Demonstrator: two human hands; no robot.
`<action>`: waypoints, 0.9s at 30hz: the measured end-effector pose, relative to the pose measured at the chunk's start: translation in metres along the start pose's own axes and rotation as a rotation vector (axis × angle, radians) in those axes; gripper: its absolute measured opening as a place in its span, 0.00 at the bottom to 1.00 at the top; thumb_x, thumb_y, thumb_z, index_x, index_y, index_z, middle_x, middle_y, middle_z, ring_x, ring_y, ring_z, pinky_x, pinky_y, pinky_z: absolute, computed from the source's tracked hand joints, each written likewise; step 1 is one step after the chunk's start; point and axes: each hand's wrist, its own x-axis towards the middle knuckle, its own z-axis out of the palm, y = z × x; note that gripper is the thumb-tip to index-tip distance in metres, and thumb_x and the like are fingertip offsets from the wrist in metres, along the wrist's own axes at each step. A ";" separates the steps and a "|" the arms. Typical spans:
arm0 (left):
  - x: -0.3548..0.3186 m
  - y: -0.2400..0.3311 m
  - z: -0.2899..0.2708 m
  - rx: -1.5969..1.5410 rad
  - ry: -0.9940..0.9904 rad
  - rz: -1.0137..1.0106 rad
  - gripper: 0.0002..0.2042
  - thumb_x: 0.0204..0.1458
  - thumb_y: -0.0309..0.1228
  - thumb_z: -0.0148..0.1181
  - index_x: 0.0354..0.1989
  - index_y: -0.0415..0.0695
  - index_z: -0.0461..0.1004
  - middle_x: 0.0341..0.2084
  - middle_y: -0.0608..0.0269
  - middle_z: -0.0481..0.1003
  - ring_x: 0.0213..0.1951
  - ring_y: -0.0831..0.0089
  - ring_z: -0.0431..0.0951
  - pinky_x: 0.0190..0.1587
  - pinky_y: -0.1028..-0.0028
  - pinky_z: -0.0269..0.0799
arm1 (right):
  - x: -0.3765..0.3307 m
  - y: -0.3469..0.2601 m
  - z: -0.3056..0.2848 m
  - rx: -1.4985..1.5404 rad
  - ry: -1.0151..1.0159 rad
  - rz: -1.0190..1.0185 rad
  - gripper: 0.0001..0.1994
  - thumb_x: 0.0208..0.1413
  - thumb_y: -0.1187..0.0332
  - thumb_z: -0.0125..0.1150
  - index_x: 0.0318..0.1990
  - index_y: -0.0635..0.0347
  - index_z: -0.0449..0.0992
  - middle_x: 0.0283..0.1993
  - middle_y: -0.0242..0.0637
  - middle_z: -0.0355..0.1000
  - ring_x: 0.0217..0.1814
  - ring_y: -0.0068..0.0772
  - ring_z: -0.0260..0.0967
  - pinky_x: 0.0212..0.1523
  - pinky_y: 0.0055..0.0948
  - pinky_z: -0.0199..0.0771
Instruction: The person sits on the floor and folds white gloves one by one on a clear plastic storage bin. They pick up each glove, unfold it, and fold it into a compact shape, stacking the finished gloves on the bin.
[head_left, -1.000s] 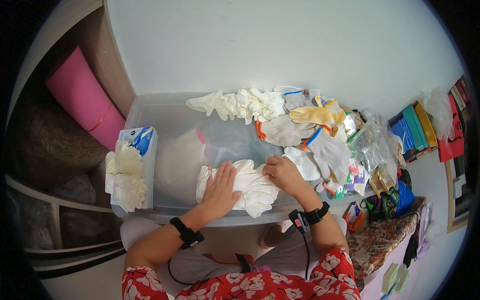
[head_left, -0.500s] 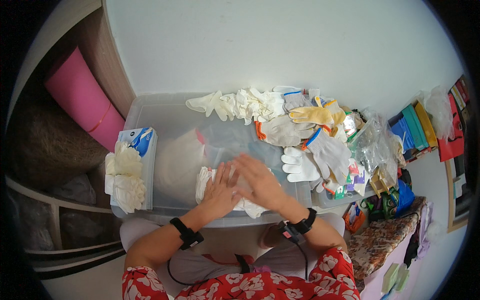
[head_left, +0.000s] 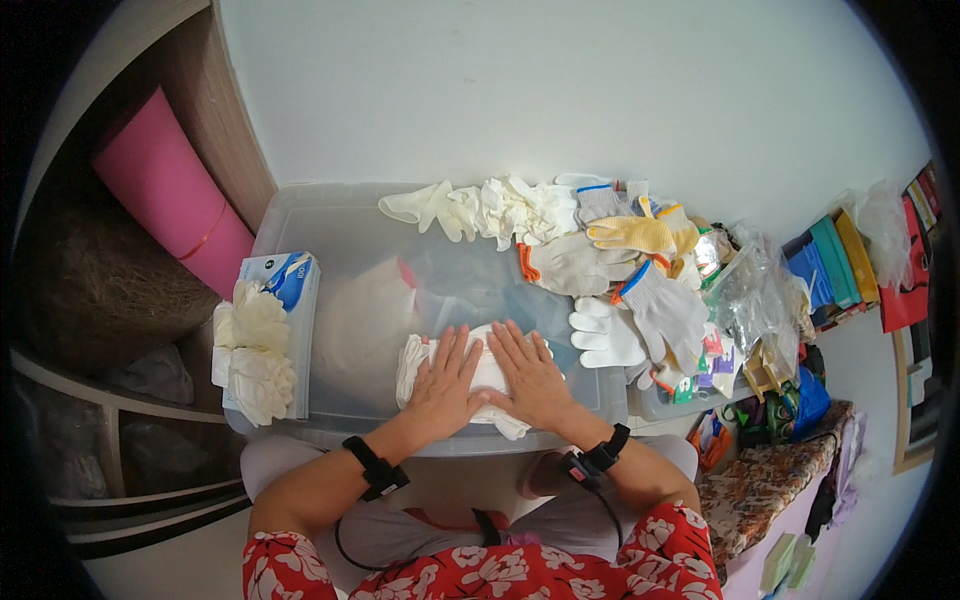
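White gloves (head_left: 490, 373) lie flattened in a small stack on the translucent lid of a plastic storage box (head_left: 350, 225), near its front edge. My left hand (head_left: 444, 382) rests flat on the left part of the stack with its fingers stretched out. On the right part lies my right hand (head_left: 530, 378), palm down and fingers apart. My thumbs come close together over the middle. Much of the stack is hidden under both hands. Nothing is gripped by either hand.
A blue-and-white glove box (head_left: 290, 282) with bunched pale gloves (head_left: 258, 350) sits at the lid's left. Thin white gloves (head_left: 510, 212) line the back. Knit work gloves (head_left: 655, 300) pile at the right, beside clear plastic bags (head_left: 755, 290). A pink roll (head_left: 175, 190) leans at far left.
My right hand, raised and blurred before, has come down flat on the right side of the white gloves. My left hand stays on them. The view has shifted slightly.
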 end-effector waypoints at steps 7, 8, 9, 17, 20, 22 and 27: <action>0.001 0.001 0.001 0.026 -0.027 -0.021 0.36 0.58 0.45 0.56 0.71 0.38 0.54 0.73 0.44 0.43 0.74 0.47 0.40 0.69 0.42 0.43 | -0.007 0.007 -0.002 0.059 0.009 -0.026 0.49 0.55 0.36 0.55 0.71 0.69 0.51 0.77 0.50 0.44 0.80 0.50 0.38 0.74 0.55 0.41; 0.001 0.000 0.001 0.007 -0.032 -0.020 0.36 0.58 0.45 0.55 0.70 0.37 0.54 0.73 0.43 0.43 0.74 0.47 0.40 0.70 0.41 0.39 | -0.007 0.007 -0.002 0.065 0.010 -0.029 0.49 0.55 0.36 0.55 0.71 0.69 0.51 0.77 0.51 0.44 0.80 0.50 0.38 0.74 0.55 0.41; 0.000 0.001 0.000 -0.013 -0.037 -0.020 0.36 0.59 0.45 0.54 0.70 0.36 0.54 0.73 0.43 0.42 0.74 0.46 0.40 0.70 0.41 0.35 | -0.008 0.007 -0.001 0.067 0.011 -0.029 0.49 0.55 0.36 0.55 0.71 0.69 0.51 0.77 0.51 0.43 0.80 0.50 0.38 0.74 0.55 0.41; 0.013 0.018 -0.016 0.040 0.067 0.133 0.36 0.56 0.40 0.57 0.67 0.29 0.54 0.71 0.39 0.49 0.73 0.46 0.45 0.72 0.50 0.39 | -0.008 0.011 0.006 0.033 0.007 -0.036 0.50 0.54 0.36 0.57 0.72 0.68 0.49 0.77 0.51 0.43 0.80 0.51 0.38 0.74 0.55 0.40; 0.017 0.015 -0.014 0.034 0.047 0.177 0.36 0.57 0.41 0.57 0.68 0.29 0.55 0.70 0.39 0.50 0.73 0.48 0.45 0.73 0.51 0.39 | -0.009 0.011 0.006 0.031 0.014 -0.026 0.50 0.54 0.37 0.58 0.71 0.69 0.50 0.77 0.51 0.43 0.80 0.51 0.38 0.74 0.55 0.40; 0.016 0.006 -0.007 0.054 0.012 0.170 0.36 0.58 0.43 0.56 0.68 0.31 0.55 0.71 0.40 0.50 0.73 0.49 0.45 0.73 0.51 0.38 | -0.007 0.009 0.004 0.055 0.016 -0.030 0.50 0.53 0.36 0.57 0.71 0.69 0.51 0.77 0.51 0.43 0.80 0.51 0.38 0.74 0.55 0.41; 0.011 -0.007 -0.008 0.115 -0.050 0.157 0.37 0.58 0.46 0.56 0.69 0.33 0.54 0.71 0.45 0.50 0.74 0.54 0.45 0.73 0.50 0.38 | -0.008 0.010 0.001 0.069 0.013 -0.031 0.51 0.53 0.34 0.56 0.71 0.70 0.51 0.77 0.51 0.44 0.80 0.51 0.38 0.74 0.55 0.42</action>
